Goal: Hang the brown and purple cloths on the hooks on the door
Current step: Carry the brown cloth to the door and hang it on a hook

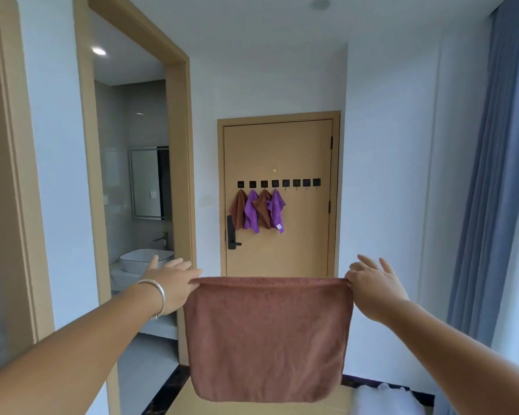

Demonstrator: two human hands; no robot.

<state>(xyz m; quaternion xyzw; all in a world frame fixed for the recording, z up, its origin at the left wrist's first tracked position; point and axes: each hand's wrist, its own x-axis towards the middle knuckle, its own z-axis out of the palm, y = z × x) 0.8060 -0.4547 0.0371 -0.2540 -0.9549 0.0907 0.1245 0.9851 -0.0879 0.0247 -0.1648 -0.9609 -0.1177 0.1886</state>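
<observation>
Between two outstretched arms, a brown cloth (267,336) hangs flat like a small curtain, spread wide in front of the person. Their left hand (170,284) pinches the cloth's upper left corner between thumb and forefinger, the other fingers fanned out; a silver bangle (159,298) circles that wrist. Their right hand (375,287) pinches the upper right corner the same way, fingers splayed. Each grip is closed on its corner and the top edge is pulled taut between them.

Well beyond the cloth, at the end of the room, stands a tan door (300,235) with a row of eight black square hooks (286,183) across it. The four leftmost hooks carry cloths: brown, purple, brown, purple from left to right, the first purple cloth (250,212) overlapping its brown neighbours. The four hooks on the right are bare. A black handle (231,233) sits low on the door's left side.

To the left, an open doorway shows a bathroom with a white basin (144,259) and a mirror (147,182). Blue curtains (492,175) hang along the right.
</observation>
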